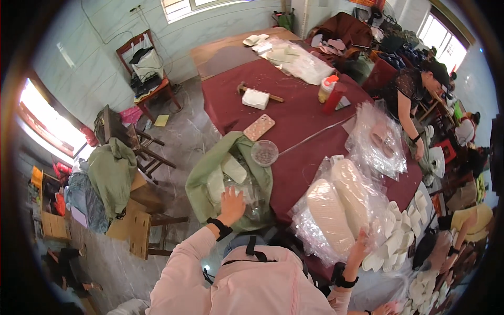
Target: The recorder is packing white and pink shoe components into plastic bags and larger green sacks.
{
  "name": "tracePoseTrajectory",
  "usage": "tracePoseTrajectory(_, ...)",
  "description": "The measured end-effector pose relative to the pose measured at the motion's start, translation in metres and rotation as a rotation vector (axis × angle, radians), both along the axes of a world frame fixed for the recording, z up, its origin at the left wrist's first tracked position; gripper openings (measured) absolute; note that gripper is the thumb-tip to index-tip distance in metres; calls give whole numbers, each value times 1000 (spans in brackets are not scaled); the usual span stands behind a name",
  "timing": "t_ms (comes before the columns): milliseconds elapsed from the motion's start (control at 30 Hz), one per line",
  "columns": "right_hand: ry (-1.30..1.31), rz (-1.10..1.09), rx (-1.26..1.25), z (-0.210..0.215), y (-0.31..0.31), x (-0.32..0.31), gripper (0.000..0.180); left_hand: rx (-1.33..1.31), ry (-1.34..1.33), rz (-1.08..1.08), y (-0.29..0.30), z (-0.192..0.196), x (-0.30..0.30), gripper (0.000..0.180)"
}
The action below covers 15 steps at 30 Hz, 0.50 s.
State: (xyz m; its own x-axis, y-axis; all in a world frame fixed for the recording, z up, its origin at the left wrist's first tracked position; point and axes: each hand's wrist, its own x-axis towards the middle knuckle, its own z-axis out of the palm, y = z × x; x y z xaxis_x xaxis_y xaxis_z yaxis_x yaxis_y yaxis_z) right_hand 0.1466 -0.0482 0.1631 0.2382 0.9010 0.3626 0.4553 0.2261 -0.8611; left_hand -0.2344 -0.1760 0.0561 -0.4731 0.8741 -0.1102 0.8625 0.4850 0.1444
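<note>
My left hand (pixel 231 205) reaches into a green cloth sack (pixel 198 185), its fingers stretched out over pale slippers (pixel 234 168) and crinkled clear plastic. My right hand (pixel 359 250) is at the right edge of a clear plastic bag (pixel 303 223) with a pair of cream slippers (pixel 331 216) in it, soles up. Its fingers are closed at the bag's edge, partly hidden by the plastic. Beyond that bag, more clear bags (pixel 375 142) lie on the table, with a pinkish slipper showing through.
On the dark red table cloth (pixel 299 136) are a hammer (pixel 268 96), white block (pixel 255 99), phone (pixel 259 127), round clear tub (pixel 264 153) and red cup (pixel 334 98). Loose white slippers (pixel 396 233) lie at right. A co-worker (pixel 412 97) bends over the far right side. Wooden stools (pixel 152 231) stand left.
</note>
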Motion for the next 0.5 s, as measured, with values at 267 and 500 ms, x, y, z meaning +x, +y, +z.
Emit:
tracePoseTrajectory(267,85,496,-436,-29,-10,-127,21,-220,104,-197,-53,-67,-90,44)
tracePoseTrajectory(500,22,540,-726,-68,-27,-206,31,-601,337,-326,-43,-43,-137,37)
